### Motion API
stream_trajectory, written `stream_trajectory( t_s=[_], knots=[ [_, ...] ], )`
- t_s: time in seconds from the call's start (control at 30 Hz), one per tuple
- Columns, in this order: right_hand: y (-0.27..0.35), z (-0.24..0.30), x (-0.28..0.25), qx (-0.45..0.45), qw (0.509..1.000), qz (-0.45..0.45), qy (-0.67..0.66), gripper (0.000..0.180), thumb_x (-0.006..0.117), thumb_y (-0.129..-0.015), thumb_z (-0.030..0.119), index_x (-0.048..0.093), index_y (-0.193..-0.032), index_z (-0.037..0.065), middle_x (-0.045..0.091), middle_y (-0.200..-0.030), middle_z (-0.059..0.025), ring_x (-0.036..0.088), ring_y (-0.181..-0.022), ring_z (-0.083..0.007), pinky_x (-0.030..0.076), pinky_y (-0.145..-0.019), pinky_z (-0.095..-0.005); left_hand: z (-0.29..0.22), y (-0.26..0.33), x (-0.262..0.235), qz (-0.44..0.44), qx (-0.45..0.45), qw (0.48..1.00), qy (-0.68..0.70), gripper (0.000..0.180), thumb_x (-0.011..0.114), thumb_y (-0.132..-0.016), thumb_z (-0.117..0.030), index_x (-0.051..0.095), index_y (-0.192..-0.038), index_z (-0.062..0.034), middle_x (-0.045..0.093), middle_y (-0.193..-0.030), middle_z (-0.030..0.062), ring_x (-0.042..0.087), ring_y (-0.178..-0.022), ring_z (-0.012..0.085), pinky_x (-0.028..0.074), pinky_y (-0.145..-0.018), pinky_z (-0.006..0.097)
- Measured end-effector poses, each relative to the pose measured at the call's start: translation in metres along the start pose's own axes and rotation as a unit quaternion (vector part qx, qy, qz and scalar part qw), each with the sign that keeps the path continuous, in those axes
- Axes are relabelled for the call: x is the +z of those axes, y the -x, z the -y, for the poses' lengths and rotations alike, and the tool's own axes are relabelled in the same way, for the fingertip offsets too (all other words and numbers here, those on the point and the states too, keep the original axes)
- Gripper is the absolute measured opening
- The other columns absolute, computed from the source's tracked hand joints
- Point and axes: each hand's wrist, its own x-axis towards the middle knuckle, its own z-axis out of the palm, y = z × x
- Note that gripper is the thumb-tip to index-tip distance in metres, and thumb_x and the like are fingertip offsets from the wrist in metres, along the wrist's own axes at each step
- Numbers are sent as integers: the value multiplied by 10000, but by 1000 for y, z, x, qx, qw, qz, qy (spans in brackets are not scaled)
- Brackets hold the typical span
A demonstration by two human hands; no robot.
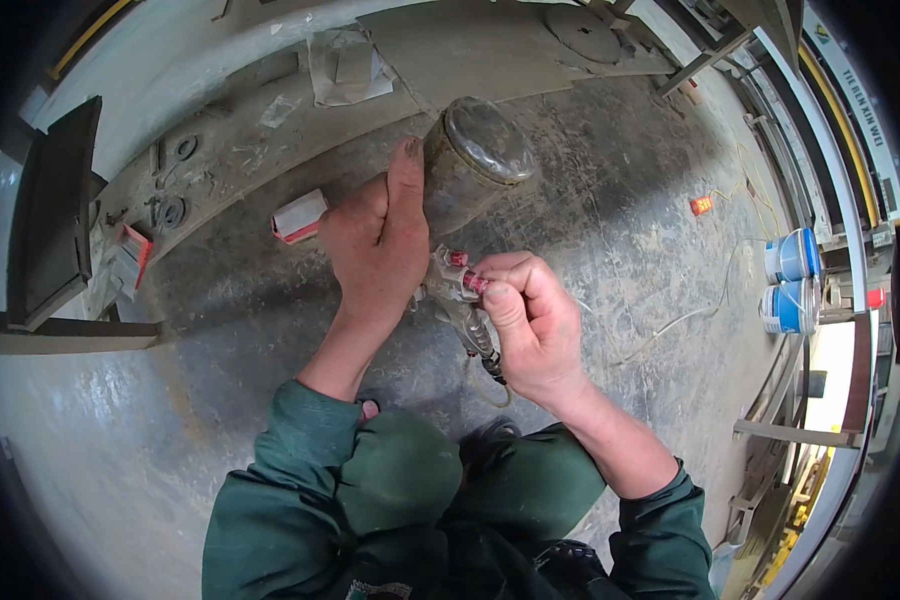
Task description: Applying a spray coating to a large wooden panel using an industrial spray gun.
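Observation:
A spray gun (460,312) with a metallic body is held in front of my knees, over the floor. Its big round paint cup (467,180) has a glossy grey lid and leans away from me. My left hand (378,258) is wrapped round the far left side of the gun, one finger stretched up along the cup; its other fingertips are hidden. My right hand (542,335) pinches a red adjustment knob (477,284) at the gun's rear between thumb and fingers. Another red knob (458,258) shows just above. The handle's lower end meets a dark hose fitting (492,366).
A red-and-white box (300,217) stands on the scuffed floor to the left. Two blue-and-white buckets (790,307) are at the right, near a pale hose (685,322) and a small orange object (702,206). A dark panel (55,215) rises at the left; wall shelving lines the right.

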Motion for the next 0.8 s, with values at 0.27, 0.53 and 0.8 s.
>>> stream_trajectory(
  t_s=[0.27,0.53,0.8],
  knots=[
    [-1,1,-3,82,995,5,-52,197,619,-1076,192,642,-1008,9,701,-977,-78,622,-812,-139,521,-748,-300,4,3,2,-4,1,1000,14,549,672,-1056,-256,533,-600,17,335,-513,1,315,-555,43,276,-471,305],
    [2,1,-2,12,1000,8,-20,215,606,-1084,199,645,-1005,2,691,-952,-69,605,-804,-123,508,-733,-291,-1,2,0,-10,-2,1000,-9,535,681,-1050,-255,546,-613,23,334,-517,10,322,-556,42,286,-470,304],
    [2,5,3,66,997,-26,-32,212,606,-1079,182,643,-970,3,670,-847,-91,602,-742,-166,507,-705,-328,-4,3,-1,-12,-5,1000,-10,558,679,-1050,-262,525,-592,17,342,-495,17,318,-537,46,285,-465,312]
  ],
)
